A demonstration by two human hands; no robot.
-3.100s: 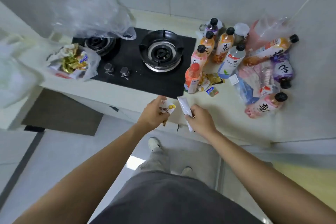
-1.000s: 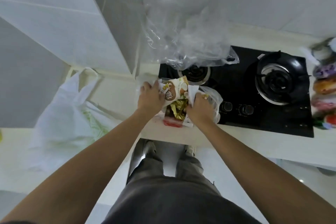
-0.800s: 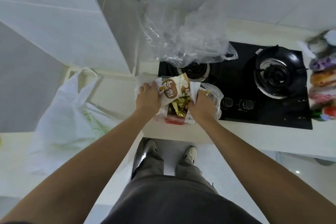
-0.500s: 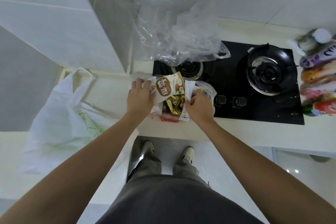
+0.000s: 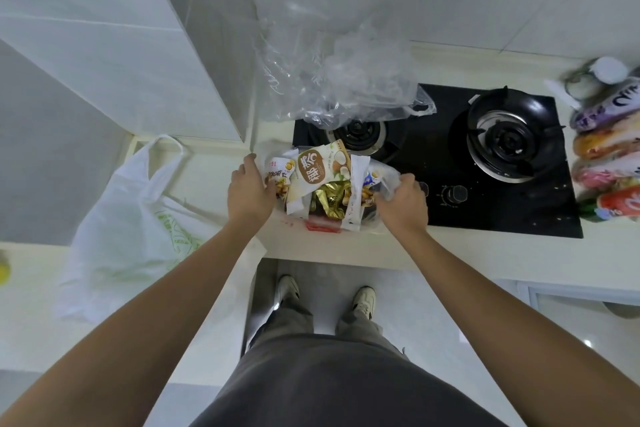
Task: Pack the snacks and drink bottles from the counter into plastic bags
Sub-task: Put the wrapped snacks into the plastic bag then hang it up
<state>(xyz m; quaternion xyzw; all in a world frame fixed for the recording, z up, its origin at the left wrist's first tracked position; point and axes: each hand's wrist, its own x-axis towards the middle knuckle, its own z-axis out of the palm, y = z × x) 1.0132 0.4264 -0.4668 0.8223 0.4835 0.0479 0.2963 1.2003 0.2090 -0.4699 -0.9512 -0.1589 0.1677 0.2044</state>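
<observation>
Snack packets, white, brown and gold (image 5: 322, 180), standing inside clear thin plastic bag (image 5: 382, 180) at counter edge, between both hands. Left hand (image 5: 249, 194) at bag's left rim, fingers curled around plastic. Right hand (image 5: 403, 203) at right rim, fingers pinching plastic. Black glass gas hob (image 5: 436, 184) just beyond right fingers. White plastic carrier bag (image 5: 135, 218) left of left fingers.

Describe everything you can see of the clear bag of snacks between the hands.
The clear snack bag is thin, see-through, crinkled plastic, sitting on the pale counter at its front edge, against the black stove. Its mouth is open upward and snack packets stick out: a brown-and-white coconut packet, a gold foil packet, something red at the bottom. The left hand holds its left side; the right hand grips plastic on the right.
</observation>
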